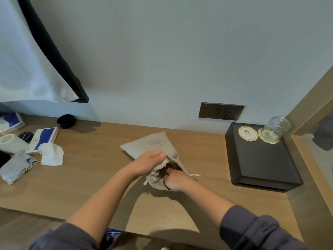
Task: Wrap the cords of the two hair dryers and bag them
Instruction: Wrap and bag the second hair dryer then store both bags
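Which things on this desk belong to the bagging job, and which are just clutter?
Job: beige linen drawstring bag; left hand gripping its mouth; right hand, fingers hidden inside it.
Lying about: black rectangular tray with clear glass tumbler; crumpled white tissue; blue-and-white box; folded grey cloth; small black bowl.

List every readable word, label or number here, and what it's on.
Nothing reads clearly.
Blue print on the cloth bag: blurred.
Gold emblem text on the round coasters: too small.
Dark marks on the white-and-blue box: blurred.
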A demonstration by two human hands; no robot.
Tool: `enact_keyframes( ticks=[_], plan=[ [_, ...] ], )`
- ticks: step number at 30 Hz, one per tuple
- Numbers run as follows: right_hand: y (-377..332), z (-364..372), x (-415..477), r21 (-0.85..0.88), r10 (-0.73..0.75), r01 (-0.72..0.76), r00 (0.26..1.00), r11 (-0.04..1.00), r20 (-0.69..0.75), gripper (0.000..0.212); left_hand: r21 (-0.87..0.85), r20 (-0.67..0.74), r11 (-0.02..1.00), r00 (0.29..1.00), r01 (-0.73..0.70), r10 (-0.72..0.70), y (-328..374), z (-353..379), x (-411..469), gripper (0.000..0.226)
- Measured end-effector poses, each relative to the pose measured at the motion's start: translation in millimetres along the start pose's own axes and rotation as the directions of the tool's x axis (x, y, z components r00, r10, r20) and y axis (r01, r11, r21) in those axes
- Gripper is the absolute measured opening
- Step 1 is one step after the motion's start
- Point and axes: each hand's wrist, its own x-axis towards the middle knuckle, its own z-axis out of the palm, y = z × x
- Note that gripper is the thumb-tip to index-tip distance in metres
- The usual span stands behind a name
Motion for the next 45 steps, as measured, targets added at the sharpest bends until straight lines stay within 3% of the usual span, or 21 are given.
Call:
enact_keyframes(
  ticks=[5, 11, 16, 18, 20, 23, 26, 28, 30, 31, 33, 34, 36, 41, 45],
  plan=[
    [4, 0, 0, -0.092, -0.04, 0.036, 0.998, 0.995, -0.039, 0.051, -0.029, 0.022, 1.0, 1.0, 0.013, -0.013, 0, -11, -3, 0.041],
    [12, -7, -17, -0.132, -0.2, 0.189, 0.976, 0.973, -0.079, 0.049, -0.026, -0.009, 1.0, 1.0, 0.0, 0.0, -2, -15, -5, 0.036],
    [24, -29, -42, -0.137, -0.275, 0.242, 0.902, 0.961, -0.332, 0.014, 0.044, -0.074, 0.999, 0.997, -0.009, 0.012, 4, -21, -4, 0.031],
    [27, -35, -47, -0.192, -0.244, 0.174, 0.858, 0.966, -0.453, 0.011, 0.049, -0.088, 0.999, 0.996, -0.01, 0.014, 8, -22, -3, 0.029],
    [31, -38, -43, -0.138, -0.178, 0.123, 0.833, 0.983, -0.524, 0.019, 0.05, -0.09, 0.999, 0.996, -0.012, 0.016, 13, -23, -2, 0.027],
    [33, -40, -34, 0.01, -0.088, 0.099, 0.924, 0.995, -0.372, 0.055, 0.043, -0.102, 0.999, 0.995, -0.008, 0.012, 20, -24, -3, 0.027],
    [29, -34, -35, 0.142, -0.123, 0.144, 0.981, 0.979, -0.149, 0.047, 0.038, -0.162, 0.999, 0.986, -0.017, 0.023, 28, -25, -4, 0.031],
    [26, -28, -38, 0.255, -0.149, 0.168, 0.984, 0.952, -0.092, 0.046, 0.045, -0.214, 0.998, 0.976, -0.033, 0.042, 34, -26, -4, 0.033],
    [21, -27, -39, 0.256, -0.168, 0.182, 0.983, 0.949, -0.076, 0.053, 0.062, -0.253, 0.997, 0.966, -0.04, 0.055, 39, -27, -5, 0.032],
    [19, -27, -39, 0.223, -0.175, 0.193, 0.98, 0.955, -0.099, 0.048, 0.071, -0.263, 0.997, 0.963, -0.042, 0.059, 40, -28, -5, 0.03],
    [16, -30, -40, 0.186, -0.16, 0.192, 0.971, 0.964, -0.175, 0.016, 0.062, -0.277, 0.997, 0.959, -0.05, 0.065, 42, -28, -6, 0.028],
    [15, -34, -41, 0.167, -0.155, 0.192, 0.966, 0.967, -0.208, 0.012, 0.054, -0.286, 0.997, 0.956, -0.057, 0.07, 44, -28, -6, 0.028],
    [14, -47, -44, 0.111, -0.175, 0.208, 0.951, 0.972, -0.256, 0.025, 0.067, -0.318, 0.995, 0.943, -0.078, 0.095, 48, -31, -8, 0.03],
    [12, -101, -65, 0.095, -0.203, 0.257, 0.902, 0.962, -0.382, 0.025, 0.199, -0.408, 0.972, 0.891, -0.124, 0.198, 69, -53, -12, 0.036],
    [1, -134, -84, 0.066, -0.206, 0.273, 0.843, 0.96, -0.496, 0.034, 0.28, -0.516, 0.958, 0.831, -0.067, 0.209, 79, -63, -7, 0.031]
  ],
)
